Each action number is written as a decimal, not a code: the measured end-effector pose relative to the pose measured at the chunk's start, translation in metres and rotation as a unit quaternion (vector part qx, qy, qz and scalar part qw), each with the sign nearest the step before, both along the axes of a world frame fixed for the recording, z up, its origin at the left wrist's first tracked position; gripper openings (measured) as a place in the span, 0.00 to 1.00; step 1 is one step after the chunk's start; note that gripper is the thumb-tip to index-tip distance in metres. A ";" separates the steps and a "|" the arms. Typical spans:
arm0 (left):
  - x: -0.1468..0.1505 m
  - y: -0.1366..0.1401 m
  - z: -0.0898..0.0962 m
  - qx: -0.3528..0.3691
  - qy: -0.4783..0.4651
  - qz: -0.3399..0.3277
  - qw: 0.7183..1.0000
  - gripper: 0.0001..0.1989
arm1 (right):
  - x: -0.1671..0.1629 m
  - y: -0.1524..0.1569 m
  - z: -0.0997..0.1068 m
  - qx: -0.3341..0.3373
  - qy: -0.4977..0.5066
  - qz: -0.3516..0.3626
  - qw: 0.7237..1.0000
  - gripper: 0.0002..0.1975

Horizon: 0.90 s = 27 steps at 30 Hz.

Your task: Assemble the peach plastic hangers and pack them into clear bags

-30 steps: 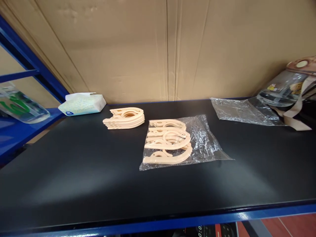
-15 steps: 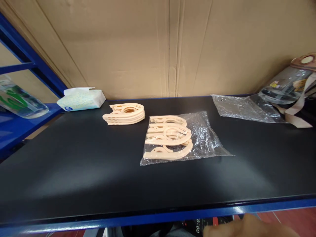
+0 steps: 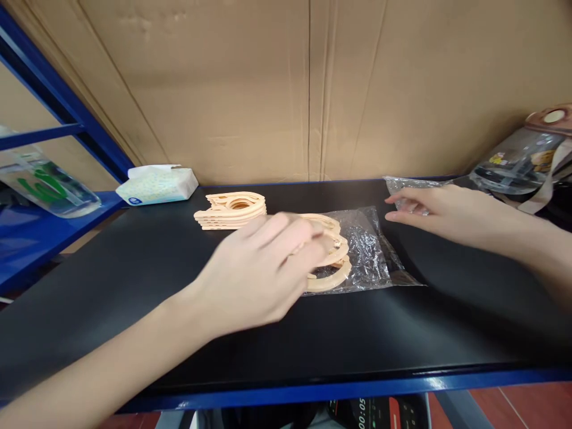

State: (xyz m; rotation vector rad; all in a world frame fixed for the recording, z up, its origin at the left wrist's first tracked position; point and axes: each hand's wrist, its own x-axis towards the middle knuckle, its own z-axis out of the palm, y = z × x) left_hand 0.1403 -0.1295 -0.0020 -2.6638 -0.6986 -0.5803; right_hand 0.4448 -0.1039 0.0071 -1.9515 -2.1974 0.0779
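A clear plastic bag (image 3: 364, 250) lies on the black tabletop with several beige folding hangers (image 3: 333, 280) inside it. My left hand (image 3: 263, 268) is over the left part of this bag, its fingers loosely bent and apart from the thumb; it hides much of the hangers, and contact with the bag cannot be made out. To the right, my right hand (image 3: 424, 208) is in the air, thumb and fingers apart with nothing held. Behind it lies a flat, clear bag (image 3: 395, 183), partly covered by the hand. Left of the filled bag sits a neat stack of beige folding hangers (image 3: 230, 211).
A tissue pack (image 3: 158, 185) rests at the back left, near a clear bottle with green marking (image 3: 49, 187) on the blue frame. At the far right stands a clear jug (image 3: 513, 158) with a strap. Cardboard (image 3: 223, 89) backs the table; a blue edge (image 3: 286, 396) runs along its front.
Both hands have come up over the table: the left above the bagged hangers, the right toward the back right. The view has shifted slightly; the bags and stack look unmoved.
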 end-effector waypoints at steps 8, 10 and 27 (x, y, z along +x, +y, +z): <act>0.041 0.016 -0.029 -0.188 -0.007 0.007 0.982 0.29 | -0.005 0.045 -0.034 -0.105 0.214 0.017 0.971 0.29; 0.044 0.013 -0.036 -0.180 -0.003 0.002 0.984 0.30 | -0.006 0.042 -0.036 -0.159 0.276 0.036 0.947 0.23; 0.041 0.015 -0.047 -0.138 0.022 -0.057 0.988 0.21 | -0.034 0.027 -0.037 -0.236 0.555 0.115 0.789 0.18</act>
